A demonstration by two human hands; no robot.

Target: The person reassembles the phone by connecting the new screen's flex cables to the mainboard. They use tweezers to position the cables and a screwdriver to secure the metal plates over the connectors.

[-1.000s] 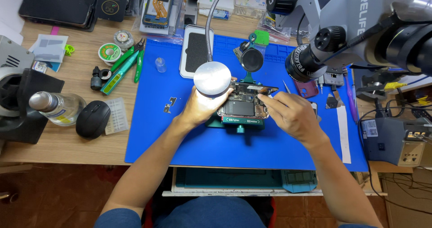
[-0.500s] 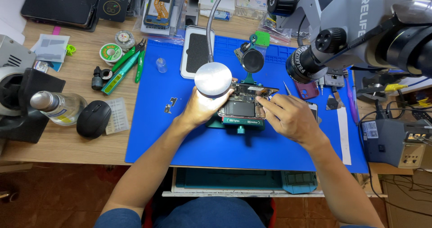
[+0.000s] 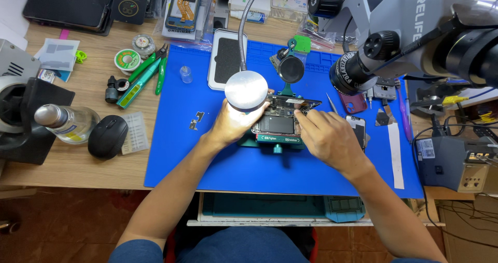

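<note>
An opened phone (image 3: 280, 122) with its dark insides showing sits in a green holder (image 3: 275, 142) on the blue mat (image 3: 233, 164). My left hand (image 3: 232, 124) grips the phone's left side, right under the round lamp head (image 3: 246, 91), whose light falls on it. My right hand (image 3: 328, 137) lies on the phone's right side, with curled fingertips touching its upper right edge. Whether those fingers pinch a tool is hidden.
A large microscope (image 3: 404, 19) hangs over the upper right. A grey station box (image 3: 451, 162) stands at the right edge. Tweezers (image 3: 331, 103) and a second phone (image 3: 357, 128) lie right of the holder. A mouse (image 3: 107, 136), a bottle (image 3: 67, 122) and green cutters (image 3: 148, 72) lie left.
My right hand has shifted slightly left onto the phone. The thin tool seen at its fingertips a second ago no longer shows. My left hand has stayed put.
</note>
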